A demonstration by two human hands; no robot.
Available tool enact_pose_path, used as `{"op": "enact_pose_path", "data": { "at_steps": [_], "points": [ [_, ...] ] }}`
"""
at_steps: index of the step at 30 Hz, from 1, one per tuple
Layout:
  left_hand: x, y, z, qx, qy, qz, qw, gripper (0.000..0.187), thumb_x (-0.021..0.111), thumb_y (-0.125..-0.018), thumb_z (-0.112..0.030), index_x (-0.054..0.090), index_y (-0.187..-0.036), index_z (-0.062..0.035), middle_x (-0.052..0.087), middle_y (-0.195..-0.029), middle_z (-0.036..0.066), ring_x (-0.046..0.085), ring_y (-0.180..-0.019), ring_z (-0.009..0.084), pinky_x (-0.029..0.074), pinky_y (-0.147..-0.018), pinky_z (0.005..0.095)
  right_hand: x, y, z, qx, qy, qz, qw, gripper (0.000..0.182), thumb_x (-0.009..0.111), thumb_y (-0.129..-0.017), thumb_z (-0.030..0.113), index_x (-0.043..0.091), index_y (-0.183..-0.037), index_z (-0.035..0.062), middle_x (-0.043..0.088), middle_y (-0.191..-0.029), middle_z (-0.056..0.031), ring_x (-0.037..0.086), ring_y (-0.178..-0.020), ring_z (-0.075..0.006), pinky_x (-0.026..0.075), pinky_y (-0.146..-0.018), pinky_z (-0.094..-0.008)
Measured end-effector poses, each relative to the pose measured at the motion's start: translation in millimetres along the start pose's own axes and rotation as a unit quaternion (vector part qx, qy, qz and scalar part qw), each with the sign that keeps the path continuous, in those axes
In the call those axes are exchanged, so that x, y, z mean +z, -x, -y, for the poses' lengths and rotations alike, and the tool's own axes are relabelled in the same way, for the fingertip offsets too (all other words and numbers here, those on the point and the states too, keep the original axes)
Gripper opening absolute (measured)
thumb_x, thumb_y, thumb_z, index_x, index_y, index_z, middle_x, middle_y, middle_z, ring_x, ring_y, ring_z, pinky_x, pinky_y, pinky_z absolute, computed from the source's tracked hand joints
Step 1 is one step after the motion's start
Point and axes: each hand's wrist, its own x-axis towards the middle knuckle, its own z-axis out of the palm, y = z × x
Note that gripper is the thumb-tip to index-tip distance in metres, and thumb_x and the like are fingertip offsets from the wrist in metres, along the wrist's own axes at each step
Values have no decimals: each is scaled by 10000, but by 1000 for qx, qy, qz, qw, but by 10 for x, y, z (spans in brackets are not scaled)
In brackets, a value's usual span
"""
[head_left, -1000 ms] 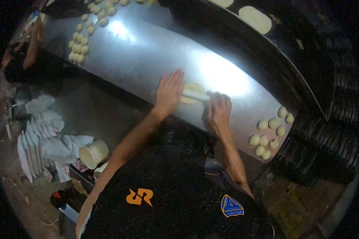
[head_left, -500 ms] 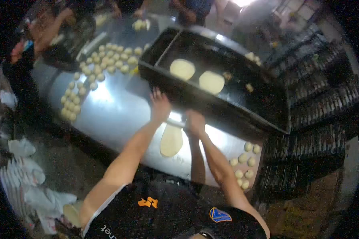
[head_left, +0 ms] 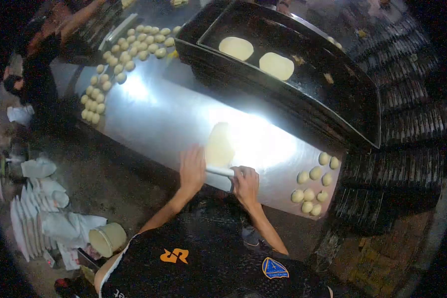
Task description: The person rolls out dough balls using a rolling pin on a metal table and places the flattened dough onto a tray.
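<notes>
A white rolling pin point(head_left: 219, 170) lies crosswise at the near end of a flattened piece of dough point(head_left: 220, 141) on the shiny metal table. My left hand point(head_left: 191, 169) is at the pin's left end, its fingers stretched forward rather than wrapped round; the end itself is hidden by the hand. At the other end, my right hand point(head_left: 246, 183) has its fingers curled over the pin. The dough is a pale, elongated oval reaching away from me.
Two dough rounds point(head_left: 236, 48) lie in a dark, walled tray point(head_left: 278, 92) beyond the table point(head_left: 154, 129). Many dough balls point(head_left: 143, 47) sit at the far left, several more point(head_left: 315, 173) at the right. Stacked dark trays point(head_left: 387, 169) stand right; a bucket point(head_left: 107, 239) is lower left. Another person's arm point(head_left: 77, 20) shows upper left.
Both hands and the rolling pin have come back toward my body, from the dough's far end to its near end. The camera view has shifted too.
</notes>
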Motion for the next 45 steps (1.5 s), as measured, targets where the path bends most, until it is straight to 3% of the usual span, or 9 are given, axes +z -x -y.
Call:
{"op": "enact_pose_path", "data": {
  "at_steps": [16, 17, 20, 26, 28, 34, 40, 42, 45],
  "points": [
    [-50, -2518, 111, -68, -247, -61, 965, 520, 438, -948, -267, 539, -1298, 103, 324, -1515, 303, 192, -1460, 460, 114, -1177, 618, 320, -2144, -818, 54, 90, 110, 988, 211, 513, -948, 260, 649, -1017, 113, 684, -933, -174, 654, -817, -407, 501, -692, -519],
    [800, -2792, 541, -103, -143, -192, 965, 552, 477, -896, -237, 503, -1323, 113, 310, -1514, 311, 192, -1454, 478, 105, -1181, 617, 299, -2101, -764, -8, 76, 40, 996, 190, 543, -928, 230, 650, -1044, 125, 673, -974, -166, 643, -836, -397, 503, -707, -508],
    [15, -2647, 180, -112, -200, -102, 968, 495, 473, -943, -210, 480, -1363, 53, 339, -1501, 279, 296, -1410, 446, 205, -1141, 624, 278, -1957, -665, -123, 58, -28, 990, 273, 620, -872, 144, 646, -1144, 141, 628, -1085, -136, 603, -891, -368, 495, -754, -482],
    [97, -1955, 119, -85, 117, -129, 981, 548, 555, -956, -226, 389, -1446, -44, 354, -1452, 279, 367, -1294, 483, 262, -1123, 549, 406, -1872, -851, -13, 191, 50, 980, 427, 623, -860, 129, 575, -1284, 128, 586, -1160, -182, 524, -1089, -400, 436, -880, -502],
    [171, -1446, -141, -33, 32, -67, 997, 548, 593, -941, -273, 436, -1422, -63, 408, -1421, 254, 407, -1286, 416, 312, -1081, 542, 236, -1826, -460, -63, 133, -87, 985, 523, 628, -854, 127, 518, -1366, 135, 539, -1252, -180, 477, -1170, -400, 429, -898, -514],
    [-190, -1484, -190, -93, 45, 29, 994, 426, 596, -927, -300, 583, -1237, -8, 678, -1022, 181, 637, -1003, 344, 494, -884, 436, 752, -1601, -923, -61, 29, 71, 995, 678, 702, -815, 185, 449, -1443, 219, 421, -1473, -64, 407, -1244, -385, 413, -969, -539],
    [-472, -1319, 92, -45, 486, 264, 832, 326, 608, -980, -264, 642, -1164, 4, 686, -987, 73, 662, -803, 146, 532, -620, 280, 291, -1643, -816, -89, -132, 144, 977, 288, 618, -915, 274, 669, -1086, 48, 636, -1224, -153, 555, -1151, -293, 412, -1006, -433],
    [-603, -1181, -56, -195, 625, 249, 714, 356, 579, -1005, -268, 585, -1224, 13, 660, -1003, 38, 642, -787, 125, 516, -604, 239, -88, -1496, -590, 146, -331, 255, 896, 288, 618, -965, 325, 650, -1133, 93, 651, -1083, -39, 545, -1028, -140, 447, -874, -307],
    [-604, -1447, -140, -106, 631, 265, 721, 368, 588, -1000, -277, 578, -1232, 8, 651, -1011, 36, 609, -873, 104, 518, -726, 243, -387, -1202, -419, 216, -603, 136, 756, 277, 585, -996, 297, 627, -1105, 46, 622, -993, -3, 563, -906, -106, 480, -805, -276]
  ]
}}
